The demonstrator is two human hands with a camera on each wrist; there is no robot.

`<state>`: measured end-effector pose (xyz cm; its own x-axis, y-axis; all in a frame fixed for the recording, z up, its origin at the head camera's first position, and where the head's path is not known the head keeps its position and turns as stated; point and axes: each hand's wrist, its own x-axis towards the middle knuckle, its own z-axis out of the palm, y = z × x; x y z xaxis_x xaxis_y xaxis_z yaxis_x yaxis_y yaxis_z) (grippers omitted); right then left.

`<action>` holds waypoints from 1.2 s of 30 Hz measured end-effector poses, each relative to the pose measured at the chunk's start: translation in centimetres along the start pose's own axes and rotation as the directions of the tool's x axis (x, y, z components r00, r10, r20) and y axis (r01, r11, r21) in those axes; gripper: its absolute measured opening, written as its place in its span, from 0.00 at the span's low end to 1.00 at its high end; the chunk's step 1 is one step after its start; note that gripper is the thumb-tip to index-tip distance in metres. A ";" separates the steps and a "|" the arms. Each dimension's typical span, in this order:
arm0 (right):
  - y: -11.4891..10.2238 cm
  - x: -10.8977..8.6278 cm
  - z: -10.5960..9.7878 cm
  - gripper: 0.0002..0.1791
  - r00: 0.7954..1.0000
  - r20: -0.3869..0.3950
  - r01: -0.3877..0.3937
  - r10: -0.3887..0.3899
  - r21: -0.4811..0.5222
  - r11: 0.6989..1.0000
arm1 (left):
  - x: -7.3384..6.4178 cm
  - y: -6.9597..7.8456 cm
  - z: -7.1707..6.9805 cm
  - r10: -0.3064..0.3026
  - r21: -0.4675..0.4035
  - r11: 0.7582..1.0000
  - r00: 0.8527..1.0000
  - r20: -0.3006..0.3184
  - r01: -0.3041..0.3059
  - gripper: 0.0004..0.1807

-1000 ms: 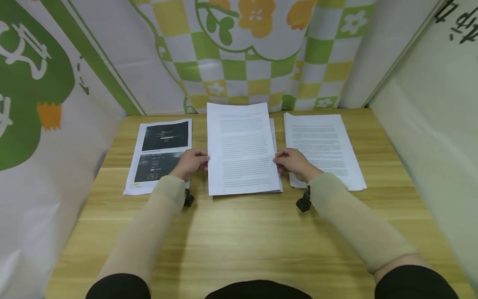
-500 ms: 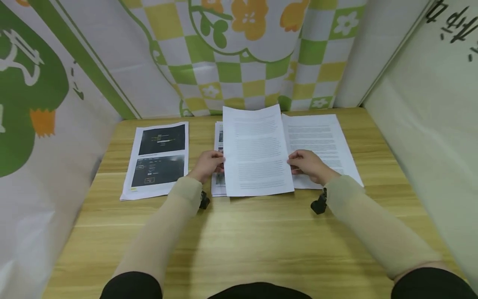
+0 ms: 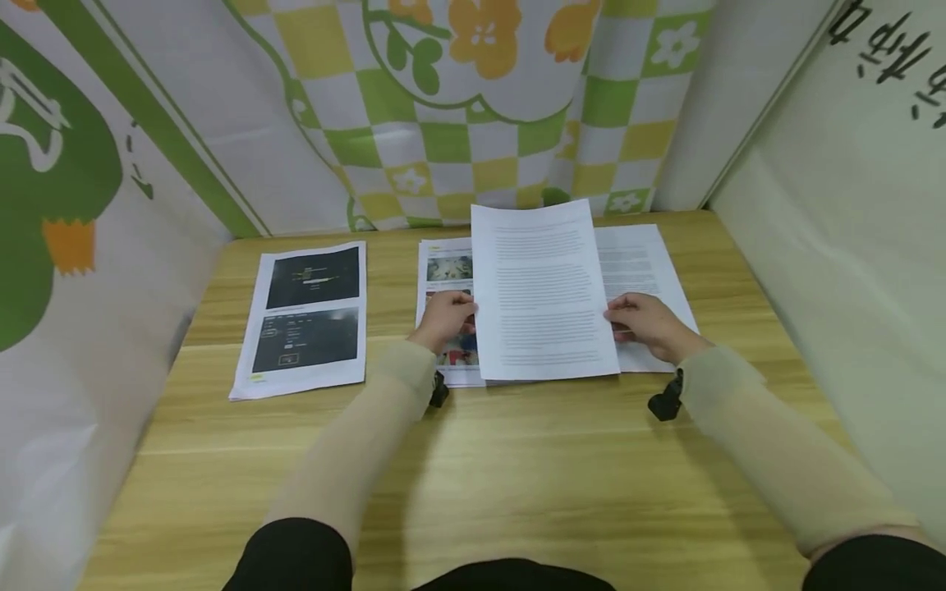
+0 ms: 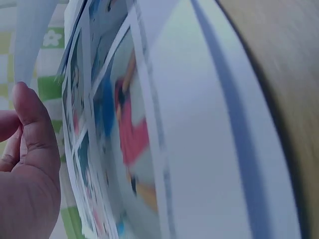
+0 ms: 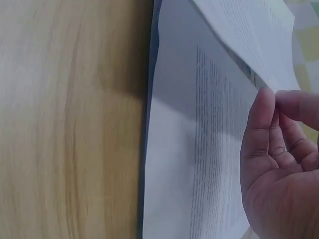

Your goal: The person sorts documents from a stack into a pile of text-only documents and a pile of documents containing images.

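Soft light leaves faint shadows on the yellowish wood-grain counter (image 3: 517,468); the left-wrist view blurs, and print on the held white paper sheet (image 3: 545,291) looks fuzzy.

A white, rectangular paper (image 3: 545,291) bearing blocks of small dark text stretches between the left hand (image 3: 447,318) and the right hand (image 3: 645,324), which pinch its opposite long edges. It is raised, text side up and gently bowed, its wavy short edge reaching beyond both hands and the other lying nearer the body. Whether it is one sheet or several cannot be told.
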<state>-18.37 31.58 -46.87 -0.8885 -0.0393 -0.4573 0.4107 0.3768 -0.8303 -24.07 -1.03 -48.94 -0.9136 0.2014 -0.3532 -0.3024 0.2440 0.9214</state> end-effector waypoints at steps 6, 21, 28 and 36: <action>0.9 -0.2 -1.3 0.18 1.000 -0.018 0.007 -0.007 0.003 1.000 | 0.7 0.5 1.9 0.024 0.020 1.000 1.000 0.004 -0.024 0.14; 3.7 -1.3 -5.8 0.22 0.995 -0.096 -0.016 0.016 -0.001 1.000 | 2.1 2.3 8.2 0.086 0.079 0.993 0.995 0.059 -0.090 0.16; 4.7 -1.9 -7.8 0.23 0.988 -0.152 -0.018 0.015 -0.018 1.000 | 2.6 2.7 11.3 0.075 0.154 0.985 0.995 0.063 -0.084 0.14; 5.7 -1.4 -8.2 0.21 0.973 -0.228 -0.046 0.037 -0.033 0.998 | 2.3 2.6 13.0 0.078 0.329 0.938 0.990 0.119 -0.114 0.23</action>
<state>-16.44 41.38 -48.35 -0.8960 0.1865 -0.4031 0.4438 0.4083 -0.7977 -23.40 12.37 -49.42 -0.8955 0.3315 -0.2969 -0.0905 0.5176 0.8508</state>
